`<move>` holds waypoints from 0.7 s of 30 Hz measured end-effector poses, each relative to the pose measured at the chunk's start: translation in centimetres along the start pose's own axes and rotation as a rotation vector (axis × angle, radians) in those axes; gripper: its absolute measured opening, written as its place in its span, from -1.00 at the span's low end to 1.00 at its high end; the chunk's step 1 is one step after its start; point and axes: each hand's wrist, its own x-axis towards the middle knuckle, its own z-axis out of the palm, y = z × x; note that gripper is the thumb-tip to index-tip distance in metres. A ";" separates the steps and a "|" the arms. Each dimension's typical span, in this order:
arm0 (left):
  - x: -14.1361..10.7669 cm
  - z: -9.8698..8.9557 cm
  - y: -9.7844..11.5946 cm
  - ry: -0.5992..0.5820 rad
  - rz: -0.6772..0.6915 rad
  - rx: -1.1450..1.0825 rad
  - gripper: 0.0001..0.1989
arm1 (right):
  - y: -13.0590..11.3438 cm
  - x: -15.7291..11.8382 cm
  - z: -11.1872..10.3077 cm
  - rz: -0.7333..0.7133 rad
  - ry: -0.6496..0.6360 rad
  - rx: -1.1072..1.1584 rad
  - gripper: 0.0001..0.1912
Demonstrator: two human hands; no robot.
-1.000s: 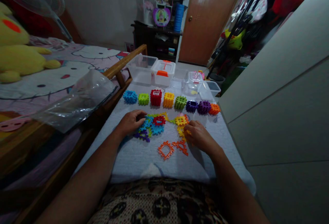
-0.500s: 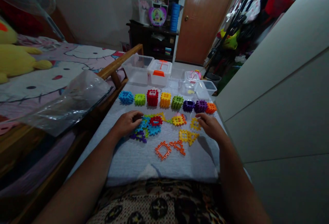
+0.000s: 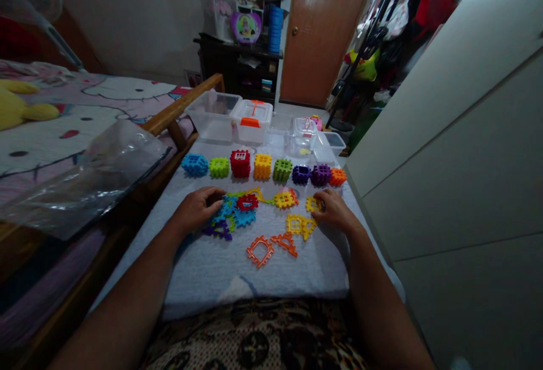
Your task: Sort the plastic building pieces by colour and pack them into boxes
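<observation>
Yellow square (image 3: 313, 204) at right hand (image 3: 334, 210), orange triangle (image 3: 285, 241), long edge slanting near-right

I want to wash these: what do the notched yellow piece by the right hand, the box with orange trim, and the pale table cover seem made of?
Yellow piece by the right hand: likely hard, smooth plastic; even colour, regular notches. Box: probably translucent plastic, slightly glossy; pale, partly see-through walls. Table cover: apparently matte cloth; drapes softly, no shine, fibre unclear.
</observation>
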 end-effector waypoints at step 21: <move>0.0 0.2 0.0 0.011 0.045 0.034 -0.70 | -6.5 5.3 -0.6 -0.312 -0.197 -0.078 -0.51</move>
